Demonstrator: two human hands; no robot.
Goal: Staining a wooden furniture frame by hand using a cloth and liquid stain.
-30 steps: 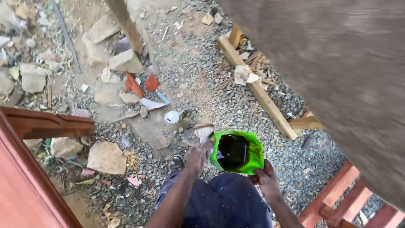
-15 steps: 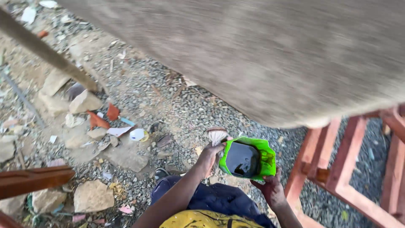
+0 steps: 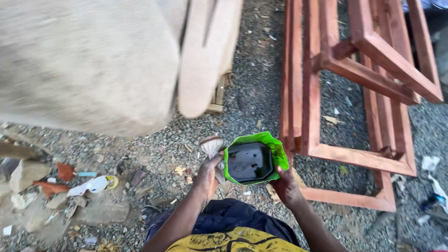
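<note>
Two hands hold a green container (image 3: pixel 254 161) of dark liquid: the right hand (image 3: pixel 285 186) grips its rim at five o'clock, the left hand (image 3: pixel 208 176) at nine, seemingly also clasping a brush (image 3: pixel 211 145). Red wooden frames (image 3: pixel 354 93) crowd three o'clock; open gravel (image 3: pixel 154 149) lies at ten.

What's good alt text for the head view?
Seen from above, a right hand holds a green container of dark liquid and a left hand holds a brush, over gravel beside a reddish wooden frame.
</note>
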